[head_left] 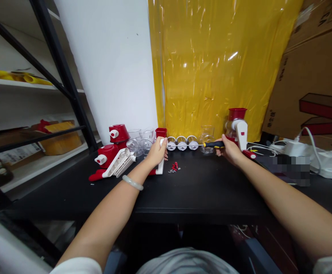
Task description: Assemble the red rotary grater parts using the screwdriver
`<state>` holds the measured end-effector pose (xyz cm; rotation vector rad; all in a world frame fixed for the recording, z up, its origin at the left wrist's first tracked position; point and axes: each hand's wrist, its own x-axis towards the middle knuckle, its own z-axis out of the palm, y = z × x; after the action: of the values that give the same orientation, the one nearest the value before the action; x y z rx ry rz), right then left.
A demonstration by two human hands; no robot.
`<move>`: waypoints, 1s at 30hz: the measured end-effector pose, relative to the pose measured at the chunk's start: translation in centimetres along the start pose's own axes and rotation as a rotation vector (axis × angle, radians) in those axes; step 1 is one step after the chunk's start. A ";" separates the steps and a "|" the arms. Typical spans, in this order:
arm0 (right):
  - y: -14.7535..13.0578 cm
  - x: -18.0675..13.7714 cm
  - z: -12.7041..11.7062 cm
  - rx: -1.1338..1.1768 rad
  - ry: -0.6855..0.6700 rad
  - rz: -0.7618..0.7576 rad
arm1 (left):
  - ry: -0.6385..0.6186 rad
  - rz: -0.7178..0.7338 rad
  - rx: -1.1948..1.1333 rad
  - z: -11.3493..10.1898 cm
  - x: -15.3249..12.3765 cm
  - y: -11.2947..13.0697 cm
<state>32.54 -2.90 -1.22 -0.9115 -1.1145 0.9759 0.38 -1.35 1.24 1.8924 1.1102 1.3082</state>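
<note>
My right hand [230, 150] grips a screwdriver [213, 144] by its black and yellow handle. Its long shaft lies level and points left, the tip ending at my left hand [156, 152]. In that hand's closed fingers is a white crank handle [160, 166] with a red grip, partly hidden by the fingers. On the table between the hands lie small red parts [175, 166] and several screws [172, 171]. Behind the shaft stand three metal grater drums [181, 143]. More white crank handles [120, 163] with red grips rest left of my left hand.
Red grater bodies [118, 134] are stacked at the left, beside clear plastic cups [145, 144]. An assembled rotary grater [241, 131] stands behind my right hand. White cables and a power strip [329, 167] lie at the right of the black table [200, 190]; a shelf rack [64, 72] borders the left.
</note>
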 end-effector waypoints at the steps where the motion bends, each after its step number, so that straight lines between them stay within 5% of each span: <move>1: 0.1 0.1 0.0 -0.026 -0.001 -0.023 | 0.001 0.000 0.000 0.0 0.0 0.0; 30: 0.3 0.5 -0.1 0.018 0.089 -0.124 | -0.065 0.053 0.035 0.0 -0.2 0.3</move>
<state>32.64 -2.34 -1.41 -0.8532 -1.0726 0.8351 0.44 -1.70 1.39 1.9879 1.0633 1.2540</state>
